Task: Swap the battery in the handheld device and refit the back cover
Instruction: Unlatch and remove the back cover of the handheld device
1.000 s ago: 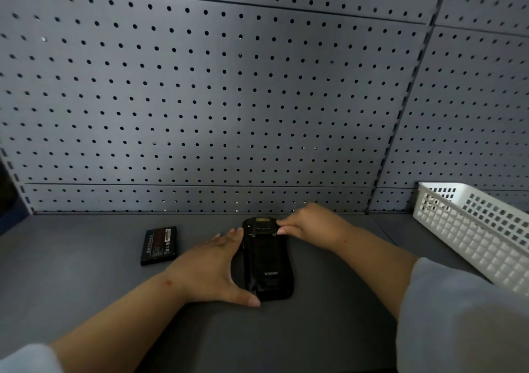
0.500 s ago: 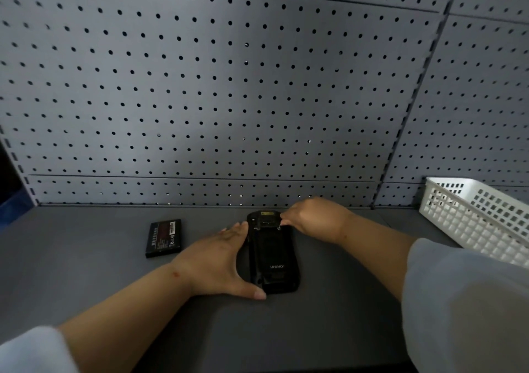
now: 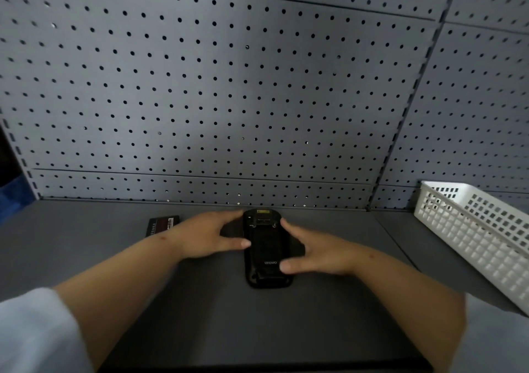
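A black handheld device [image 3: 264, 246] lies face down on the grey shelf, its back cover on and a logo showing near its lower half. My left hand [image 3: 207, 236] rests against the device's left side, thumb touching its edge and fingers reaching its top corner. My right hand [image 3: 317, 251] sits on the right side, thumb on the cover near the logo and fingers along the upper right edge. A loose black battery [image 3: 162, 225] with a red label lies flat to the left, partly behind my left hand.
A white plastic lattice basket [image 3: 481, 238] stands at the right of the shelf. A grey pegboard wall [image 3: 229, 100] rises just behind the device. A dark blue object [image 3: 11, 198] shows at the far left edge.
My right hand has come down from the device's top end to its right side. My left hand has slid up along the left edge. The device stays flat on the shelf.
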Tool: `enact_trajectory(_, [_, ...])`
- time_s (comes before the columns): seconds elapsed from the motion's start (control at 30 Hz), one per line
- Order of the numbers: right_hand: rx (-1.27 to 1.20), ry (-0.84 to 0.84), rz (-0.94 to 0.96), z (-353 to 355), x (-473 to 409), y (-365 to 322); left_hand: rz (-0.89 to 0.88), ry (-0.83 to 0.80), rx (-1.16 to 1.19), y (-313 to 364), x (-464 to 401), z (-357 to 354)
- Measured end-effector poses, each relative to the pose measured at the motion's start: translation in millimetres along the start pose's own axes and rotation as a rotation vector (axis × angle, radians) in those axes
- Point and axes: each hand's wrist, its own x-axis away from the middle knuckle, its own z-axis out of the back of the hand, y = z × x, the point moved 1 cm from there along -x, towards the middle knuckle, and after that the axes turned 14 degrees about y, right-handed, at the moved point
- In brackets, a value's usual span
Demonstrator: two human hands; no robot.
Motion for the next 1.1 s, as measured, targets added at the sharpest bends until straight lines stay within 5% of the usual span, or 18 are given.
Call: enact_trajectory(1.1, [0.119,0.061,0.041,-12,2,10,-0.548,-0.065,-0.697,2,-63,11])
